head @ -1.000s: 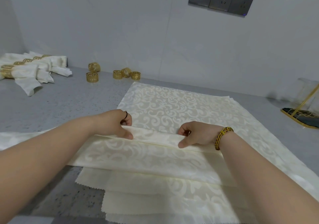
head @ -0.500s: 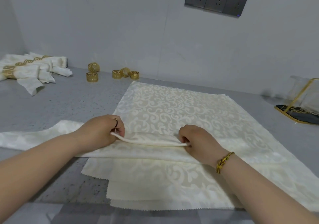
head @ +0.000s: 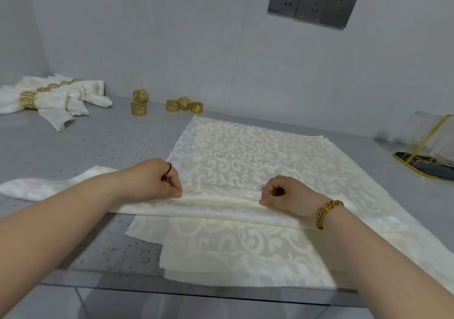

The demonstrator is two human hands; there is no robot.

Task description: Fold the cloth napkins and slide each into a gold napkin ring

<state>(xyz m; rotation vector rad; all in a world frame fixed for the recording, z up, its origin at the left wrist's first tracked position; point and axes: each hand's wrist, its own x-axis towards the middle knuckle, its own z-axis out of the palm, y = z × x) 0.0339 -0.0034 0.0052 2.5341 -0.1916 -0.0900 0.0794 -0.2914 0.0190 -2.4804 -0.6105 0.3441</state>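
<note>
i'm mid-fold — left hand [head: 157,182] and right hand [head: 288,196] each pinch the pleat of the top napkin [head: 218,212] on the stack [head: 233,252] (thumbs seem tucked under). next, i judge — another pleat, then a gold ring [head: 139,108].

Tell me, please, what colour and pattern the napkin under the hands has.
The napkin is cream with a tone-on-tone swirling scroll pattern, clearest in the head view.

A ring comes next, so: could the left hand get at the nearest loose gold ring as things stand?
Probably yes, once it lets go: the left hand pinches the napkin fold, but only bare counter lies between it and the gold ring.
</note>
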